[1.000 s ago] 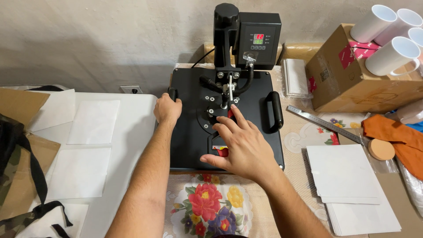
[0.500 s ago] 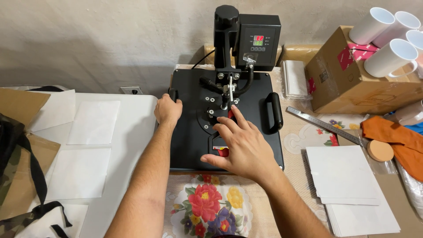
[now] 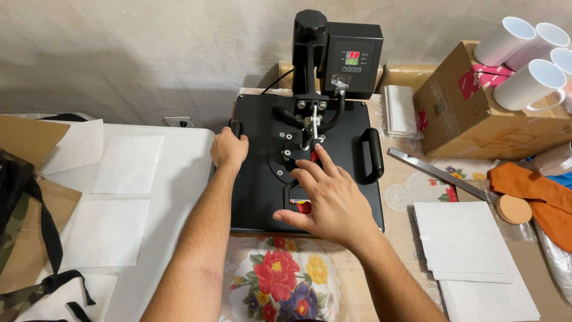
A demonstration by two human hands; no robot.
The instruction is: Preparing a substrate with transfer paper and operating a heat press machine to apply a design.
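A black heat press [image 3: 262, 179] sits closed on the surface [image 3: 179, 173], its flat upper platen roughly square, with the control box [image 3: 353, 59] and upright column at the far end by the wall and the front edge towards the person; its front-to-back axis runs straight away from the camera. The left hand [image 3: 229, 149] is curled shut around the small black handle [image 3: 236, 127] on the platen's left edge. The right hand [image 3: 325, 200] lies open and flat on the middle of the platen, fingers spread, forefinger reaching up towards the central pressure fittings and thumb pointing left over a red part near the front edge (it grips nothing that shows). A larger black loop handle [image 3: 373, 155] stands on the platen's right side, untouched.

A floral cloth [image 3: 286, 286] lies just in front of the press, between the forearms. To the right are a steel ruler [image 3: 438, 174], a stack of white sheets [image 3: 471, 244], orange fabric [image 3: 536, 194] and a cardboard box [image 3: 476, 107] with white mugs [image 3: 527, 83] on it. White sheets [image 3: 128, 164] lie to the left.
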